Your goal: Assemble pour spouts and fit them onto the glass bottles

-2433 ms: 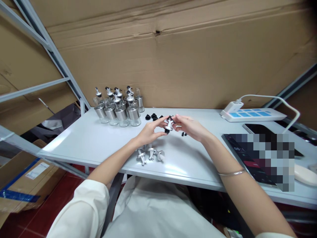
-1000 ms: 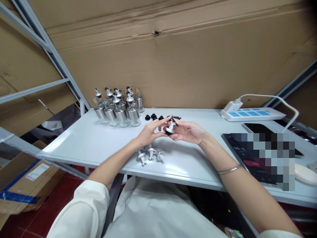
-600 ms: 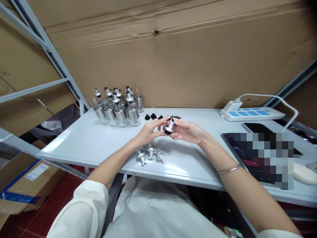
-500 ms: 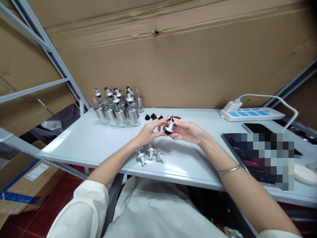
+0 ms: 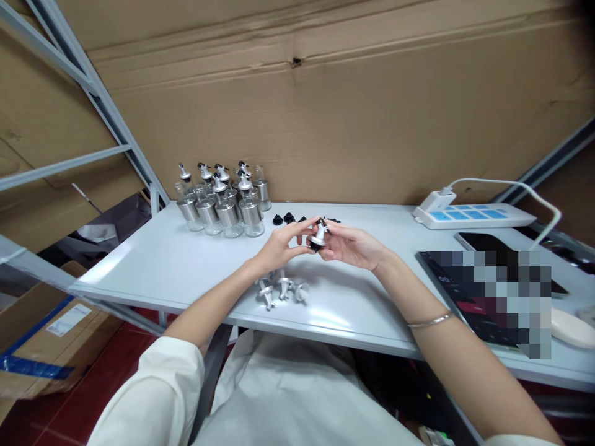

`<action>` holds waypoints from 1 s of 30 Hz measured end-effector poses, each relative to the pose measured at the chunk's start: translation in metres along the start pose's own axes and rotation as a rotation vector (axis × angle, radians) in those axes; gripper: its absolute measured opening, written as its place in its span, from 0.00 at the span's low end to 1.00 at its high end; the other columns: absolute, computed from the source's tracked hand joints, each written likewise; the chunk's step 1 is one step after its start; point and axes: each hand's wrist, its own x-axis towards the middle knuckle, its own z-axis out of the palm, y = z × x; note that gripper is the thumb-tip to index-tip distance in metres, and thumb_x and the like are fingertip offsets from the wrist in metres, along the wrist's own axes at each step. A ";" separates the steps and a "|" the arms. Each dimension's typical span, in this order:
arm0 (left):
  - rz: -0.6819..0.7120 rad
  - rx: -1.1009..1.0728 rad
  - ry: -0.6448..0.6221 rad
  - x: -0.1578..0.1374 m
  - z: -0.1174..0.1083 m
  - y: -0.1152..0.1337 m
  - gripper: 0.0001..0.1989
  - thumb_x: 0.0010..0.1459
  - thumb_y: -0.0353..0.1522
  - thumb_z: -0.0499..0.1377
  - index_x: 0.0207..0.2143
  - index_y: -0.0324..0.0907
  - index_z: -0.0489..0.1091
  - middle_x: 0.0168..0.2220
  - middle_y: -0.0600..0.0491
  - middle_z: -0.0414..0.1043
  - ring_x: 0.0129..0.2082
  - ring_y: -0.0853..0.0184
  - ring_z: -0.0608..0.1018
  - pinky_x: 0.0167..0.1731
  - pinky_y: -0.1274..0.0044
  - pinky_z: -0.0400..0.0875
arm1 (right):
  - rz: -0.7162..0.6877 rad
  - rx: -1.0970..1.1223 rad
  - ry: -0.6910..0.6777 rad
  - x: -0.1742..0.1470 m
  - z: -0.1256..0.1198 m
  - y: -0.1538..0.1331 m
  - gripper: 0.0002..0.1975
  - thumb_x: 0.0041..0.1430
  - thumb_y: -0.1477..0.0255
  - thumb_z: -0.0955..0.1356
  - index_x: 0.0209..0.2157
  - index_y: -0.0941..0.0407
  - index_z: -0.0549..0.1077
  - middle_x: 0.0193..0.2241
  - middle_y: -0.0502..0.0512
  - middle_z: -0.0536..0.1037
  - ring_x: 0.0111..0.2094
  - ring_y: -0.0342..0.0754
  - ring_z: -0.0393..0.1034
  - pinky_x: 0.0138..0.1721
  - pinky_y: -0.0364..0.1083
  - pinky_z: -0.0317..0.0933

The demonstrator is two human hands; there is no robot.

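A silver pour spout [image 5: 318, 238] with a black base and a black flip lid is held between both hands above the table. My left hand [image 5: 281, 246] pinches it from the left, thumb low and fingers high. From the right, my right hand [image 5: 349, 244] grips it, fingers curled near the lid. Below the hands lie several bare silver spouts [image 5: 284, 286]. Behind the hands are several black stoppers [image 5: 289, 218], partly hidden by the fingers, and some small black pieces [image 5: 331, 220] that I cannot make out well.
Several glass bottles with steel sleeves [image 5: 227, 217], some with spouts on, stand at the back left of the table [image 5: 139, 266]. On the right are a power strip [image 5: 469, 214], a phone [image 5: 483, 244], a tablet [image 5: 458, 297] and a cream oval object [image 5: 572, 328]. Cardboard [image 5: 325, 124] closes the back.
Both hands keep their grip on the pour spout, with hardly any movement. The view has shifted very slightly.
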 end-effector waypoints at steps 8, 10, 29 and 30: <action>0.029 0.075 0.088 0.000 0.000 -0.003 0.32 0.54 0.36 0.63 0.60 0.48 0.58 0.42 0.49 0.76 0.32 0.71 0.72 0.42 0.75 0.68 | -0.076 -0.140 0.065 0.006 0.000 0.002 0.15 0.52 0.58 0.70 0.37 0.53 0.71 0.30 0.51 0.75 0.26 0.43 0.65 0.29 0.45 0.57; 0.017 0.106 0.130 0.001 0.000 -0.003 0.32 0.53 0.36 0.63 0.60 0.48 0.58 0.41 0.51 0.77 0.33 0.70 0.72 0.43 0.75 0.68 | -0.138 -0.208 0.135 0.006 0.001 0.002 0.17 0.48 0.59 0.73 0.36 0.53 0.72 0.30 0.49 0.74 0.26 0.42 0.65 0.29 0.44 0.57; -0.039 0.087 0.112 -0.001 0.002 -0.009 0.33 0.53 0.35 0.64 0.60 0.46 0.57 0.43 0.49 0.76 0.41 0.67 0.74 0.47 0.72 0.67 | -0.332 -0.531 0.299 0.010 0.003 0.005 0.20 0.38 0.65 0.77 0.34 0.55 0.71 0.30 0.51 0.78 0.30 0.45 0.71 0.38 0.48 0.62; -0.036 0.103 0.109 -0.001 0.002 -0.009 0.33 0.53 0.35 0.64 0.60 0.46 0.57 0.43 0.49 0.76 0.41 0.67 0.74 0.47 0.72 0.67 | -0.335 -0.531 0.298 0.010 0.003 0.006 0.20 0.38 0.65 0.77 0.34 0.55 0.71 0.30 0.51 0.79 0.32 0.46 0.72 0.39 0.49 0.62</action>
